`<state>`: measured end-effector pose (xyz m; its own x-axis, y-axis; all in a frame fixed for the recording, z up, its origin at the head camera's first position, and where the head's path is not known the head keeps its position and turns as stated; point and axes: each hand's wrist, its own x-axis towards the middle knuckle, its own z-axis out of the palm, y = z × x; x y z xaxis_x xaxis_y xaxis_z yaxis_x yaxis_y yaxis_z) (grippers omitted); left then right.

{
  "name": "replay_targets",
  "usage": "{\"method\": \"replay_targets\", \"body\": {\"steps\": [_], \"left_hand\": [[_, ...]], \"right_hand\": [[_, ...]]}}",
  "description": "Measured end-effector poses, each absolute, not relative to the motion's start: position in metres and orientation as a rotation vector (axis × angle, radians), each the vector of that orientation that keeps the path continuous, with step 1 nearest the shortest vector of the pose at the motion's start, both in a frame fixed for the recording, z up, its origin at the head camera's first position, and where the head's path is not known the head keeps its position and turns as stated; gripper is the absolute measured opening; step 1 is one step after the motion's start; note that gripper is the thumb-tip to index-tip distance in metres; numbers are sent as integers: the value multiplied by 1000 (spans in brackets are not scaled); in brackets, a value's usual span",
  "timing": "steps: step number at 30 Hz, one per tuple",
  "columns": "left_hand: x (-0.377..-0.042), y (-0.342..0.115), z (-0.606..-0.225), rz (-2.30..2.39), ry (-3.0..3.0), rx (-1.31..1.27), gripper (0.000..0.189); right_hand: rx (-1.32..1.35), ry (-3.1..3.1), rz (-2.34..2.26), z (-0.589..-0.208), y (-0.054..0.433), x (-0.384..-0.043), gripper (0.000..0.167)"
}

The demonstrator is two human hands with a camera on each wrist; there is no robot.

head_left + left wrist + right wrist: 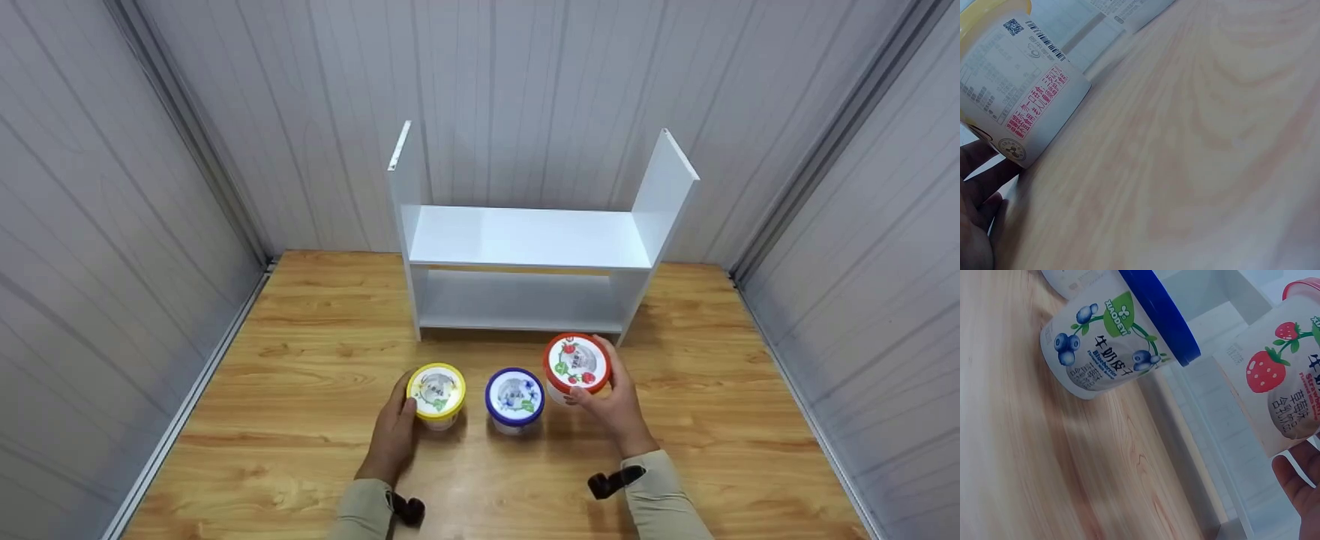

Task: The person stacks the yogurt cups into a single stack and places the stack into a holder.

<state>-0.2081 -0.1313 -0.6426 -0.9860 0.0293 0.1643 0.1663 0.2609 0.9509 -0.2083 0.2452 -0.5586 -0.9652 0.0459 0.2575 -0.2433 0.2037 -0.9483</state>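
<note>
My left hand [394,433] grips the left side of a yellow-lidded snack tub [436,391], thumb at its front. In the left wrist view that tub [1022,79] stands on the wood, with fingers [994,177] by its lower edge. Between the hands stands a blue-lidded blueberry tub [514,397], upright and untouched. A red-lidded strawberry tub [577,363] is held in my right hand [622,409], thumb in front and fingers round its right side. The right wrist view shows this strawberry tub [1275,377] raised off the table, beside the blueberry tub [1106,337].
Behind the tubs stands a white two-level shelf [529,236] with tall side panels, its lower board [517,300] near the table. Pale panelled walls [525,97] enclose the wooden tabletop [300,360] at the back and both sides.
</note>
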Motion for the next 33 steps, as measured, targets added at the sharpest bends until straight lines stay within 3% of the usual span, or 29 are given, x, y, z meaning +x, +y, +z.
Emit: {"method": "replay_targets", "body": {"steps": [33], "left_hand": [[-208, -132, -645, -1769, -2377, -268, 50]], "right_hand": [[294, -2248, 1861, -553, 206, -212, 93]]}}
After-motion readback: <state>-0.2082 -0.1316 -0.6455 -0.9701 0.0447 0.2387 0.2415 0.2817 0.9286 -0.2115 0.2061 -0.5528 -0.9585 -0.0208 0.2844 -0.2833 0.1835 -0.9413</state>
